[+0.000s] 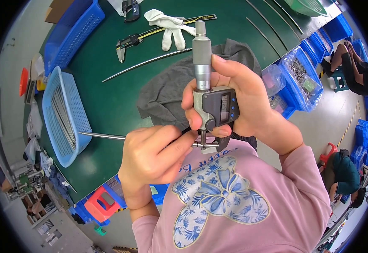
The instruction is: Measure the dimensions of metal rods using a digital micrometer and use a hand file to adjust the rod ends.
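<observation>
My right hand [251,95] is closed around a digital micrometer [202,52], its thimble pointing up and its small display facing me. My left hand [150,154] pinches a thin metal rod [101,135]. One end of the rod reaches left to the rim of a light blue basket; the other lies at the micrometer's jaws, between spindle and anvil. Whether the jaws touch the rod I cannot tell. Behind my hands a dark grey cloth [163,95] lies crumpled on the green table [120,105].
The light blue basket [82,120] at left holds several metal rods [59,111]. Farther back lie a digital caliper [129,41], white gloves [167,23], a curved-looking rod [146,62] and several thin rods [264,36]. Blue bins [296,90] with bagged parts stand right. Other people [346,177] sit beyond.
</observation>
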Motion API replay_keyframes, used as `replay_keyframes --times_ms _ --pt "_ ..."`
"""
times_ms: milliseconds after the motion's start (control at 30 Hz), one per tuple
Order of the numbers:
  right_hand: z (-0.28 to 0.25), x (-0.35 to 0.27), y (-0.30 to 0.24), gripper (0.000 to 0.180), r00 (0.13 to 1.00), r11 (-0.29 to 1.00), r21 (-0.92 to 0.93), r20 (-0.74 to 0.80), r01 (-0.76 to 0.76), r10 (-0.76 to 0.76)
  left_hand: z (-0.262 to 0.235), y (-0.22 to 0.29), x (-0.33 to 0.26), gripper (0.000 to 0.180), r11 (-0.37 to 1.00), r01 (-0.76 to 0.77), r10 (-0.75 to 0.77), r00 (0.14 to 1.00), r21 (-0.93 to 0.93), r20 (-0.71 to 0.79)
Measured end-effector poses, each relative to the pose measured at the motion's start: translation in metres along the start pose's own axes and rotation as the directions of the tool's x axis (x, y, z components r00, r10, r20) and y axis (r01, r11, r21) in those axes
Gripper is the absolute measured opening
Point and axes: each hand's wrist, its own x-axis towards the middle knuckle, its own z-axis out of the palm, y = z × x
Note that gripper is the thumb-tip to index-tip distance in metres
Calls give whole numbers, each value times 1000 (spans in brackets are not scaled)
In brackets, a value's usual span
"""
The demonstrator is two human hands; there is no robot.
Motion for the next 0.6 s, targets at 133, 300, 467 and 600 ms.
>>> replay_keyframes --times_ms 133,300,467,600 --pt "4 -1 -2 65 997 988 -151 -73 12 -23 0 1 1 24 1000 -9 9 1000 13 25" --pt "4 -2 -2 65 997 993 -119 -70 -19 11 -1 2 0 26 999 9 -10 1000 32 24" --pt "6 -2 -2 67 997 989 -143 -77 -37 26 0 1 0 27 1000 -1 1 1000 9 15" --pt "5 -2 0 69 997 979 -205 -71 -6 -9 -2 3 1 27 1000 10 -10 999 23 31"
